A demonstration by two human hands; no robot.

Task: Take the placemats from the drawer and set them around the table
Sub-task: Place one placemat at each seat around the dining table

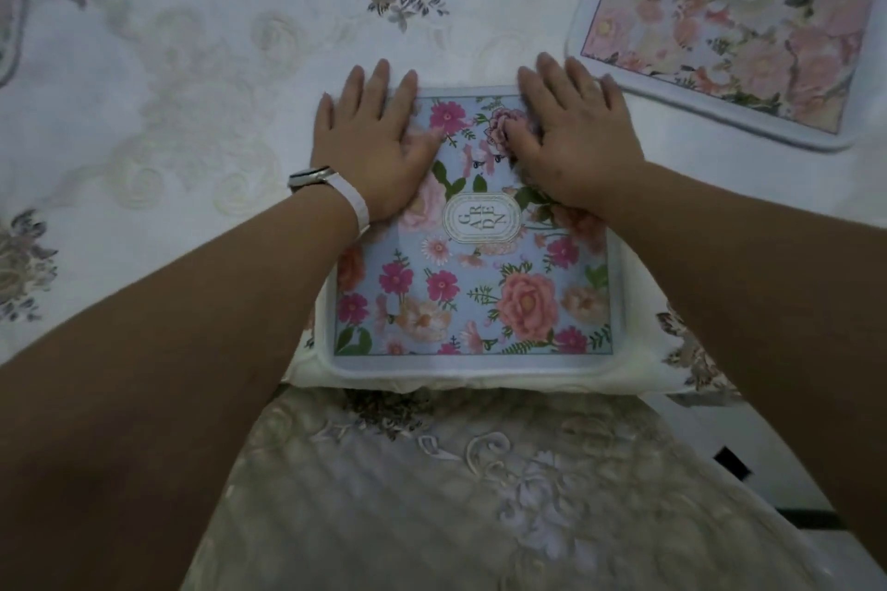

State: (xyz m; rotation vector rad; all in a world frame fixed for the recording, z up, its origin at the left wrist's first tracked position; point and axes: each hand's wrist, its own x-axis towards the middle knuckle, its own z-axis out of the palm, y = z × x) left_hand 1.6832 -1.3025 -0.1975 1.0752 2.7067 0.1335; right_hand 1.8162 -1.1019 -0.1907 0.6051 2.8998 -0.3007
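Observation:
A blue floral placemat (473, 283) with a pale border lies at the near edge of the table, straight in front of me. My left hand (374, 144) lies flat on its far left corner, fingers straight and spread. My right hand (571, 134) presses flat on its far right corner, fingers straight too. A second placemat (734, 14), pink and floral, lies at the far right of the table, partly cut off by the frame. The rounded edge of another mat (12, 14) shows at the far left.
The table wears a white embroidered tablecloth (206, 110) with grey flower motifs. Its cloth hangs down over the near edge (480, 494) below the blue mat. A strip of pale floor (777, 470) shows at the lower right.

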